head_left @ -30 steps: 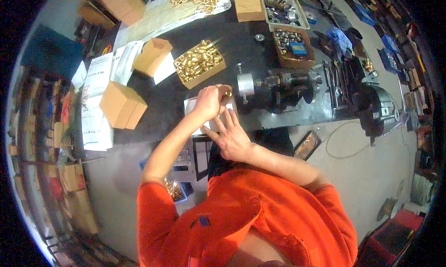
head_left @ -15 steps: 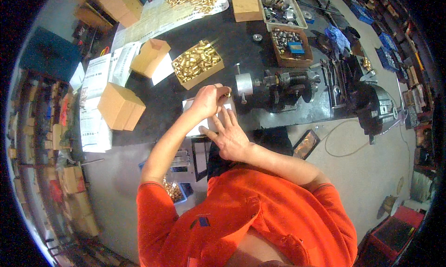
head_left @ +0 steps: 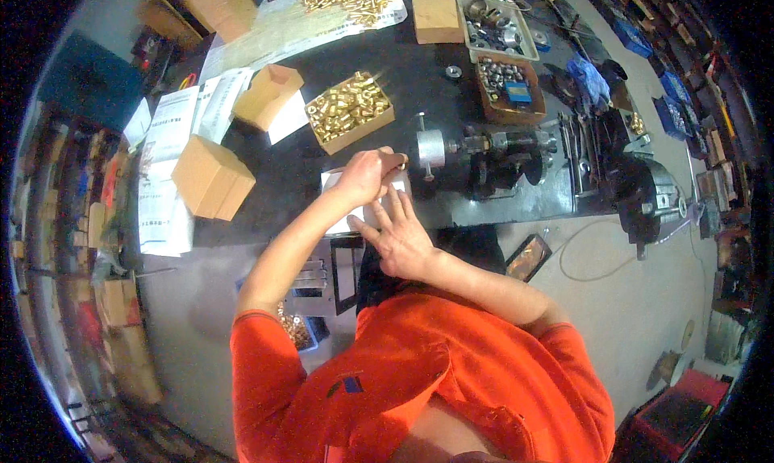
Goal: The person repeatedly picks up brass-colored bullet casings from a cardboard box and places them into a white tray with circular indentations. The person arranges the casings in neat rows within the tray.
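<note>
Small brass-coloured piece is pinched between the fingertips of the left hand, above the white sheet at the near edge of the dark table; mostly covered by the fingers, exact shape cannot be told. Right hand is held just below, fingers spread over the sheet, tips close to the left hand; contact with the piece cannot be told. Carton filled with brass parts is placed just beyond the left hand. Silver cylinder is seen to the right, cardboard box farther left.
</note>
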`<state>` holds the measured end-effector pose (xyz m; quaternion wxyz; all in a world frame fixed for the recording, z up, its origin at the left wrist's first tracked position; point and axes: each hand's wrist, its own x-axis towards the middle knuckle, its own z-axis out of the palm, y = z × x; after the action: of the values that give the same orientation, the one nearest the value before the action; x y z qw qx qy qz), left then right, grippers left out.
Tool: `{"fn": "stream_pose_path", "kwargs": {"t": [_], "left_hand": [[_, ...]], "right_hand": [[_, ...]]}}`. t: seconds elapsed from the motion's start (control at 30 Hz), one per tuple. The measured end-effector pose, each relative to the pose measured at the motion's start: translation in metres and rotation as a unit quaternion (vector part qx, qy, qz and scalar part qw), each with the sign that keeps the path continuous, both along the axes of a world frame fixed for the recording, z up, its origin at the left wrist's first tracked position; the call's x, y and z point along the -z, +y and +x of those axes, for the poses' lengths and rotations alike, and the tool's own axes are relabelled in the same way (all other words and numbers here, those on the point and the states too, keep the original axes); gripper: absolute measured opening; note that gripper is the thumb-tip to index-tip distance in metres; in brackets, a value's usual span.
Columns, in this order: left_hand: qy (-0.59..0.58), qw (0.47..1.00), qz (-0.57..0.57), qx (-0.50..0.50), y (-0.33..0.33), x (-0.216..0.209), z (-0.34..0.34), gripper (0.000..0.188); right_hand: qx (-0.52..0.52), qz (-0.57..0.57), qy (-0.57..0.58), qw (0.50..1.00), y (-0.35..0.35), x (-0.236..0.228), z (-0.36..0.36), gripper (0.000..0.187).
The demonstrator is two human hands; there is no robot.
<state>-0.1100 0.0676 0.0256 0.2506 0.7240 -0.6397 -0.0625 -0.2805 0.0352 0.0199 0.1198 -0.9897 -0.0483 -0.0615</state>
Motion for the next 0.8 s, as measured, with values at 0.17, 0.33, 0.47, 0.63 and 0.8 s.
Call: {"fn": "stream_pose_path", "kwargs": {"t": [0.17, 0.33, 0.47, 0.63, 0.8], "left_hand": [[0.030, 0.999, 0.019, -0.023, 0.0007, -0.0073, -0.0041, 0.024], [-0.008, 1.000, 0.019, -0.015, 0.0009, 0.0009, 0.0012, 0.024], [-0.006, 1.000, 0.023, -0.012, 0.0012, 0.0013, 0.0010, 0.024], [0.004, 1.000, 0.028, -0.008, 0.0016, -0.0024, 0.0001, 0.024], [0.003, 1.000, 0.015, 0.006, 0.0012, -0.0020, 0.0018, 0.027]], "right_hand": [[0.027, 0.007, -0.043, 0.999, 0.0020, 0.0054, -0.0035, 0.079], [0.022, 0.001, -0.021, 1.000, 0.0043, -0.0011, -0.0082, 0.074], [0.018, 0.001, 0.001, 1.000, 0.0029, -0.0019, -0.0087, 0.074], [0.027, 0.000, -0.010, 1.000, 0.0027, 0.0042, -0.0080, 0.073], [0.017, 0.007, -0.030, 0.999, 0.0019, 0.0016, -0.0091, 0.071]]}}
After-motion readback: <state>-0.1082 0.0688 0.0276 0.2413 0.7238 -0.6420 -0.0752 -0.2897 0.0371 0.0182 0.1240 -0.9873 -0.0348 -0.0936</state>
